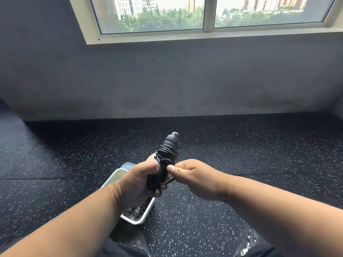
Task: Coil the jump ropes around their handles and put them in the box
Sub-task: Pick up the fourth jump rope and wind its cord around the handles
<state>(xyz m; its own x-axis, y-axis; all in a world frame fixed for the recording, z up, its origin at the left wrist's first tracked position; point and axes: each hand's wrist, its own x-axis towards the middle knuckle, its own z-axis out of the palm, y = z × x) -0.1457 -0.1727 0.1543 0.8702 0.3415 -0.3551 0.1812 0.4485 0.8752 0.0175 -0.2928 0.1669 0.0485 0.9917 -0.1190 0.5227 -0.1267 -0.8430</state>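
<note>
- Jump rope (168,154), black: held in the air in front of the person, above the floor and just beyond the box. Thin cord is wound in many turns round its paired handles, with one loose loop hanging out at the lower right of the bundle.
- Handles (171,141), black, ribbed near the tip: they tilt up and away from the person, the capped end uppermost and bare of cord.
- Left hand (138,182): fingers curled tight round the lower part of the bundle, thumb pressed against the coils.
- Right hand (193,175): thumb and fingers pinched together on the cord at the right side of the bundle, beside the loose loop.
- Box (118,175), white, rounded corners, shallow: lies on the floor beneath the left hand and forearm, which cover much of it. A dark item shows in its near end; it looks like another rope handle, though I cannot tell for sure.
- Floor (241,145): black rubber matting flecked with white, seams visible.
- Wall (167,80): grey and rough, rising from the far edge of the floor.
- Window (204,15): pale frame at the top of the wall, trees and tall buildings seen through it.
- Dark trousers (128,243) at the lower edge of view.
</note>
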